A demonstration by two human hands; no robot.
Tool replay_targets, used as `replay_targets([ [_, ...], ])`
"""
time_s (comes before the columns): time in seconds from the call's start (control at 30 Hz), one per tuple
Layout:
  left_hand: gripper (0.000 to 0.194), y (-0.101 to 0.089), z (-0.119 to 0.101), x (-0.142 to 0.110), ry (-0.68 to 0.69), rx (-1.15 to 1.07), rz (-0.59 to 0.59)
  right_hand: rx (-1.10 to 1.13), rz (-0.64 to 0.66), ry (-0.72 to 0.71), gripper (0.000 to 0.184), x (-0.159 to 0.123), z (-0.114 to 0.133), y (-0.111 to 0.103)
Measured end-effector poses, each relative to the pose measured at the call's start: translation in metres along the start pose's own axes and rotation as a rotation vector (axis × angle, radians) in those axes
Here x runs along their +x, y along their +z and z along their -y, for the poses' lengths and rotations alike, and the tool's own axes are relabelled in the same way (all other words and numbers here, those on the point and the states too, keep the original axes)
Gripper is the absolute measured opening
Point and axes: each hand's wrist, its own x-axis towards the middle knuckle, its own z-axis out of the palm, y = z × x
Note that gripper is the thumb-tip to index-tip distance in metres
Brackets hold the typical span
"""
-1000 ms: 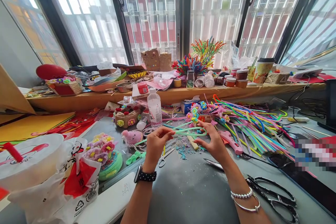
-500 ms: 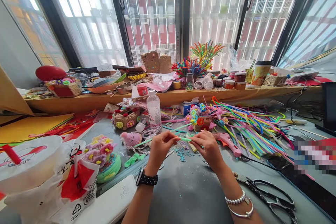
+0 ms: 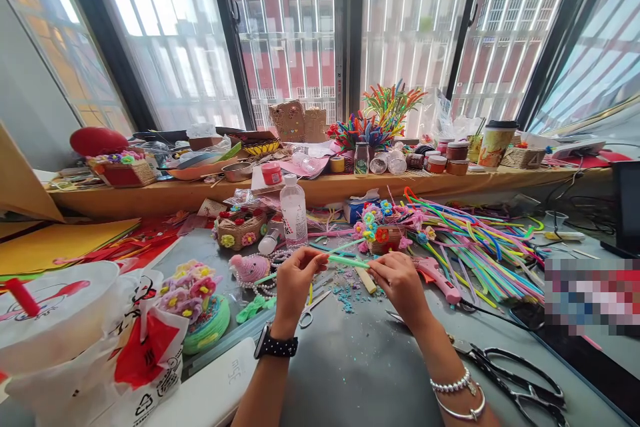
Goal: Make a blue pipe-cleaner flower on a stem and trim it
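Observation:
My left hand (image 3: 299, 280) pinches one end of a light green pipe cleaner (image 3: 349, 261) between thumb and fingertips. At its other end, the fingers of my right hand (image 3: 400, 283) are closed on it too. The green length runs nearly level between both hands, above the grey table. Beneath it lie blue crumbs (image 3: 347, 297) and a pale yellow stick (image 3: 367, 279). Small scissors (image 3: 314, 310) rest beside my left wrist. Left of that hand are green fuzzy pieces (image 3: 255, 308) and a pink crocheted figure (image 3: 251, 268) with bead strings.
Large black-handled scissors (image 3: 520, 373) lie right of my right forearm. A pink glue gun (image 3: 440, 280), a pile of pipe cleaners (image 3: 500, 260) and a flower basket (image 3: 385, 239) sit beyond. A bottle (image 3: 293, 210) stands behind my left hand; a bagged cup (image 3: 55, 320) is at left.
My hands have moved a little apart, the left one shifting left. More of the green pipe cleaner shows between them, and the small scissors are less covered.

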Motion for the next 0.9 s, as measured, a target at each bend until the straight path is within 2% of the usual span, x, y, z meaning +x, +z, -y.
replay_targets([
  [0.27, 0.014, -0.0013, 0.0004, 0.0014, -0.010, -0.032, -0.038, -0.002, -0.034, 0.015, 0.020, -0.0014, -0.0014, 0.0014],
  [0.5, 0.015, -0.0040, 0.0023, 0.0023, -0.034, -0.037, -0.083, 0.023, 0.032, 0.055, 0.011, -0.0010, 0.0005, 0.0019],
  [0.6, 0.016, -0.0058, 0.0030, 0.0037, -0.037, -0.030, -0.121, 0.029, 0.015, 0.038, 0.013, -0.0020, -0.0014, 0.0019],
  [0.9, 0.018, -0.0056, 0.0016, 0.0042, -0.019, 0.014, -0.120, 0.034, -0.084, 0.069, 0.023, -0.0014, -0.0019, -0.0013],
])
